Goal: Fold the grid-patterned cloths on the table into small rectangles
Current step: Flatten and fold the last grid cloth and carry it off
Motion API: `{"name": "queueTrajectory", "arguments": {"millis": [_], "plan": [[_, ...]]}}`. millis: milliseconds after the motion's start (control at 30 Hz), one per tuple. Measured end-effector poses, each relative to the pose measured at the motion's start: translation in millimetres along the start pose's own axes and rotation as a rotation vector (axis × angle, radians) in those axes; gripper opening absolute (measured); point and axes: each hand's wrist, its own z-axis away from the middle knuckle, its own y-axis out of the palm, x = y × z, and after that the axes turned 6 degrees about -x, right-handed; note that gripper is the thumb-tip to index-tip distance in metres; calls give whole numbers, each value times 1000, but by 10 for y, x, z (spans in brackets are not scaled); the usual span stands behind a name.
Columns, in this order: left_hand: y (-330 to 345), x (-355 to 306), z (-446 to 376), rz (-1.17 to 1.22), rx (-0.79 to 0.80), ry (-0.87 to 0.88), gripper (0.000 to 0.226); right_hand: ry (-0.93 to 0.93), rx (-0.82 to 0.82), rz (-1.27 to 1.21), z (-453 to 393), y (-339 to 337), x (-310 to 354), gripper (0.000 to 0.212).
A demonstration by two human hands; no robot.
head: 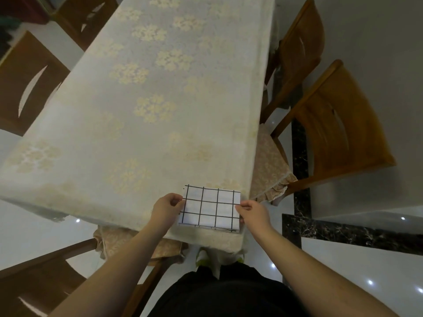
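Folded cloth [210,208] held at both side edges, near corner of the table [137,110].

The cloth, white with a black grid, lies as a small rectangle on the pale flowered tablecloth by the table's near right corner. The left hand [166,208] pinches its left edge with curled fingers; the right hand [253,212] pinches its right edge likewise. Wooden chairs [338,124] stand around the table on a glossy floor [366,259].

Bare forearms; black clothing [229,294]
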Motion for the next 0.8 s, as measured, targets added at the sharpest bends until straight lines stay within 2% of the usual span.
{"name": "queueTrajectory", "arguments": {"millis": [100,200,467,633,700,800], "plan": [[32,6,-35,-8,3,-8,23,-16,-2,72,-77,6,-6,5],[68,33,-47,-45,9,3,24,-34,-5,179,-102,9,-21,14],[98,134,-89,-66,7,29,24,-68,-1,316,-105,26,-67,13],[132,141,-56,-31,-98,90,23,-78,-73,404,-84,7,-6,26],[165,153,-16,-113,-197,270,26,-137,-168,460,-67,-5,8,30],[287,184,59,-375,-231,738,40,-431,-241,491,-47,61,-25,20]]}}
